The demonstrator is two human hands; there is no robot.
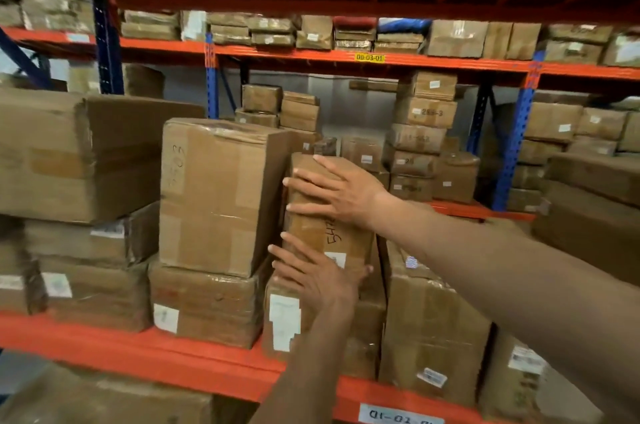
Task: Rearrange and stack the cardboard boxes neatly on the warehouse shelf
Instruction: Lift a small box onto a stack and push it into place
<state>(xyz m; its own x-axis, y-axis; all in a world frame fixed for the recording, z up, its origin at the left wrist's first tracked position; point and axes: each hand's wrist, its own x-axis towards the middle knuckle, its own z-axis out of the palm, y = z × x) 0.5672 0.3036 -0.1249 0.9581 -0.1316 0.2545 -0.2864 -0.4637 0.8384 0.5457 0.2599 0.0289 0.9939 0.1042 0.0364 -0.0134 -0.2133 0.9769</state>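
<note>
Currently both hands rest flat on the narrow upright box [329,215], which stands on a lower labelled box [298,316] on the orange shelf beam [138,351]. The right hand [341,193] lies with fingers spread across the upper face; the left hand [317,273] covers the lower face, thumb hooked round the right edge. Neither hand is clamped shut; both appear to press the box rearward and steady it. The tall box [218,195] touches it on the left, so no sideways room exists there. On the right, the big carton [429,323] sits lower, leaving open space above it. Depth behind the box is hidden.
</note>
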